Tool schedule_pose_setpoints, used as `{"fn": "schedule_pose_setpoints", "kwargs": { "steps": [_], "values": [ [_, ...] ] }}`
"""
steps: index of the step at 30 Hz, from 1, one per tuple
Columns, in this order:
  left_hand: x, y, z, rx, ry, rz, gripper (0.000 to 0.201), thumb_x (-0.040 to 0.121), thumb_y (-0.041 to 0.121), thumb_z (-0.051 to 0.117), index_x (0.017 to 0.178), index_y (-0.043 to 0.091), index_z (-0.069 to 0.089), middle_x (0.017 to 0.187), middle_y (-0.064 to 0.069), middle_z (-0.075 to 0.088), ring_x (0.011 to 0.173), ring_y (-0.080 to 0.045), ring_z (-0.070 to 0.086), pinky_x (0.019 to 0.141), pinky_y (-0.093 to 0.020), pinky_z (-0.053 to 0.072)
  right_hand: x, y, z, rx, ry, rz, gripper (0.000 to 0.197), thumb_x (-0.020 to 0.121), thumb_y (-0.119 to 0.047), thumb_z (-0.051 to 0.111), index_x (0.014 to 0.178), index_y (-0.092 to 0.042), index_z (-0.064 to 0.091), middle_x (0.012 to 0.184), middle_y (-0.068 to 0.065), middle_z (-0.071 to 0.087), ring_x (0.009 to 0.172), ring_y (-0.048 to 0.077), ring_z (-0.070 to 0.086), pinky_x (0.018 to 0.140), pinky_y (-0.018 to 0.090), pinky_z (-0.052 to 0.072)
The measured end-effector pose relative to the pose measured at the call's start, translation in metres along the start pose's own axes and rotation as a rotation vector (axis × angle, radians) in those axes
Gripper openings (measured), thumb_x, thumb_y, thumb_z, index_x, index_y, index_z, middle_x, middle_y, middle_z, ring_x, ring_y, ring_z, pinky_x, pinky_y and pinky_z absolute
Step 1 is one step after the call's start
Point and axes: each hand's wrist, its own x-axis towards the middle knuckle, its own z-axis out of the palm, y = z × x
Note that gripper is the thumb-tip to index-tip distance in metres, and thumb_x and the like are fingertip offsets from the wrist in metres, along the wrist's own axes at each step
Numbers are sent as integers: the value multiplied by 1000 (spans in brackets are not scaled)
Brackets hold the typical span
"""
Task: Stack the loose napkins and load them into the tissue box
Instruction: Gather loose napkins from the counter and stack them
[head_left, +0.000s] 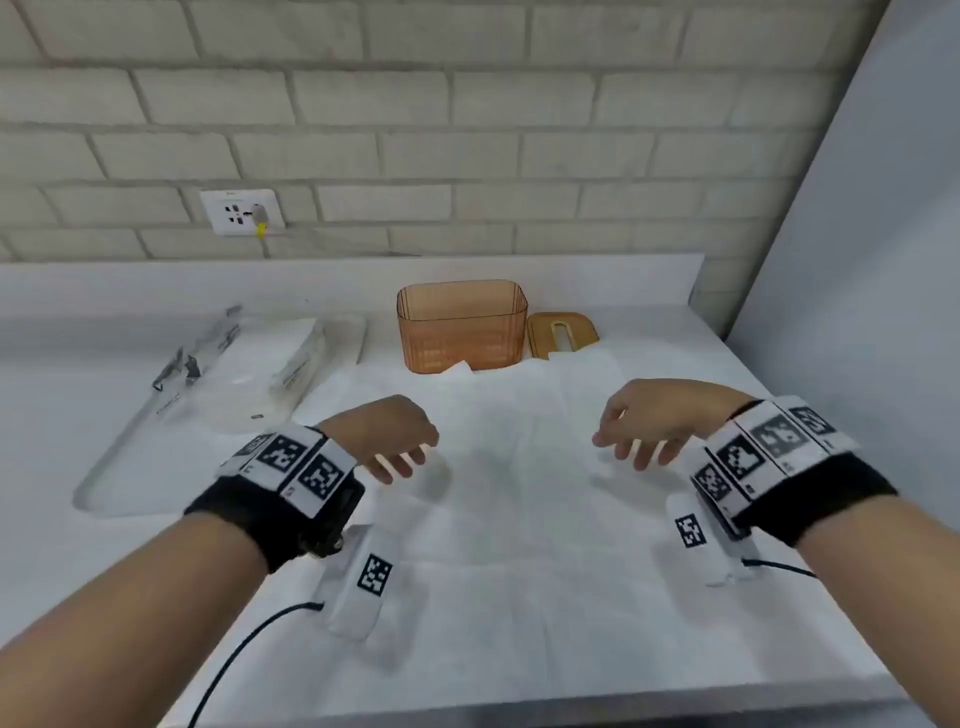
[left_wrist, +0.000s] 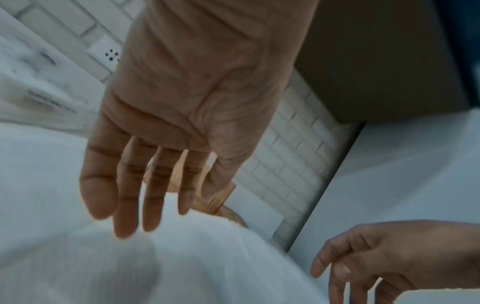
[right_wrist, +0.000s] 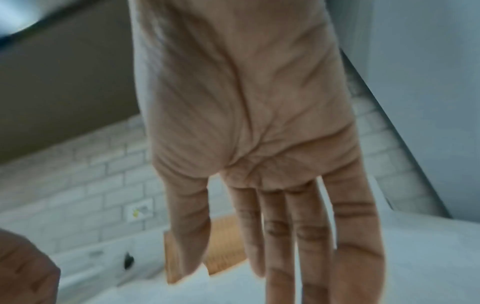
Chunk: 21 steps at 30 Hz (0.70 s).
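Note:
Several loose white napkins (head_left: 498, 467) lie spread flat across the middle of the white counter. Behind them stands the orange ribbed tissue box (head_left: 461, 325), open at the top, with its slotted wooden lid (head_left: 561, 335) lying flat to its right. My left hand (head_left: 400, 441) hovers over the napkins' left side, fingers straight and holding nothing (left_wrist: 130, 197). Over their right side my right hand (head_left: 636, 431) hangs likewise, its fingers relaxed and empty (right_wrist: 272, 236). The box (right_wrist: 226, 242) shows between my right fingers.
A clear plastic napkin package (head_left: 244, 374) lies at the left of the counter. A wall socket (head_left: 241, 212) sits on the brick wall behind. A grey side panel (head_left: 857, 260) bounds the counter on the right. The counter's front edge (head_left: 519, 712) runs just below my forearms.

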Motion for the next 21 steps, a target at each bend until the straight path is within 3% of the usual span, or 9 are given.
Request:
{"fn": "schedule_pose_setpoints", "kwargs": {
  "steps": [2, 4, 7, 9, 12, 15, 18, 19, 21],
  "values": [
    [16, 6, 7, 103, 78, -21, 16, 95, 20, 50, 102, 6, 55, 87, -5, 58, 69, -19, 54, 56, -24, 45, 13, -1, 7, 61, 29, 61, 34, 89, -33, 60, 108, -6, 54, 97, 7, 69, 78, 23, 67, 73, 34, 53],
    [29, 11, 16, 318, 146, -18, 16, 97, 21, 47, 93, 6, 52, 86, -5, 54, 73, -19, 52, 61, -24, 41, 22, 0, 18, 43, 92, 81, 31, 88, -33, 61, 98, -5, 52, 97, 9, 67, 77, 23, 63, 63, 28, 47],
    [49, 16, 31, 480, 232, -41, 31, 99, 26, 44, 115, 2, 56, 118, -11, 59, 110, -26, 57, 86, -30, 42, 38, 8, 36, 4, 189, 99, 31, 83, -38, 64, 78, -9, 54, 81, 6, 65, 76, 25, 63, 65, 27, 48],
    [54, 18, 37, 496, 263, -68, 38, 99, 32, 44, 119, 2, 55, 124, -12, 58, 115, -27, 55, 94, -33, 42, 43, 7, 42, -22, 212, 113, 35, 83, -39, 63, 67, -10, 49, 67, 3, 58, 70, 22, 60, 58, 23, 43],
    [68, 20, 44, 506, 282, -127, 37, 95, 34, 50, 117, 4, 56, 121, -10, 58, 113, -25, 56, 94, -32, 43, 54, 4, 47, -16, 197, 139, 35, 82, -33, 65, 65, -10, 46, 62, 2, 52, 57, 16, 51, 49, 22, 38],
    [77, 17, 48, 441, 295, -147, 27, 88, 18, 58, 110, 2, 57, 114, -10, 62, 104, -26, 61, 88, -32, 47, 65, 4, 49, -37, 199, 151, 27, 79, -25, 69, 84, -4, 53, 80, 8, 61, 64, 21, 57, 51, 23, 40],
    [83, 17, 49, 380, 307, -132, 15, 86, 11, 57, 97, 2, 51, 108, -12, 62, 92, -25, 61, 76, -28, 46, 71, 5, 53, -65, 240, 187, 57, 80, -20, 70, 120, 4, 37, 116, 11, 55, 102, 24, 61, 60, 25, 43],
    [84, 17, 50, 373, 311, -132, 14, 87, 10, 57, 97, 3, 50, 109, -12, 62, 90, -24, 59, 74, -26, 45, 75, 5, 54, -55, 251, 184, 59, 80, -19, 71, 121, 4, 34, 114, 13, 54, 105, 24, 60, 62, 25, 42],
    [85, 17, 51, 335, 329, -134, 26, 87, 9, 60, 109, 1, 49, 116, -15, 57, 99, -27, 59, 79, -28, 45, 81, 5, 56, -45, 225, 175, 51, 79, -15, 71, 113, 3, 38, 87, 12, 58, 89, 24, 61, 53, 23, 39]
  ]
}}
